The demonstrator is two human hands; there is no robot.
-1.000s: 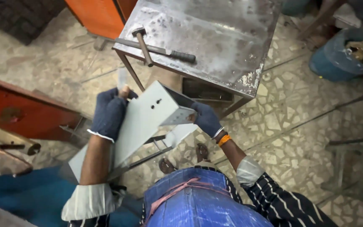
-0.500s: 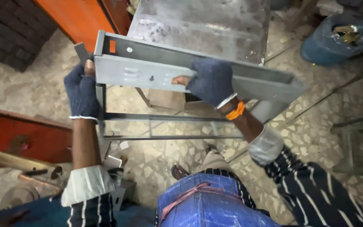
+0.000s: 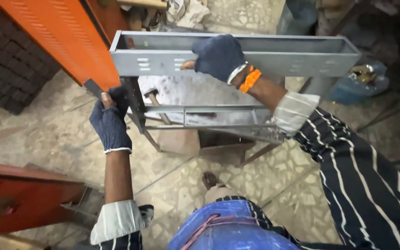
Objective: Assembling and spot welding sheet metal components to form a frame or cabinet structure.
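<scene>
Two gloved hands carry a long grey metal channel level above the desk; nearest, the left hand has its grip closed around a dark metal leg hanging from the channel's left end, just off the desk's left edge; farther, the right hand clamps the channel's near wall at mid-length, fingers curled over the rim, thumb on the outer face; a hammer lies on the desk beneath; an orange cabinet stands beyond the left end.
</scene>
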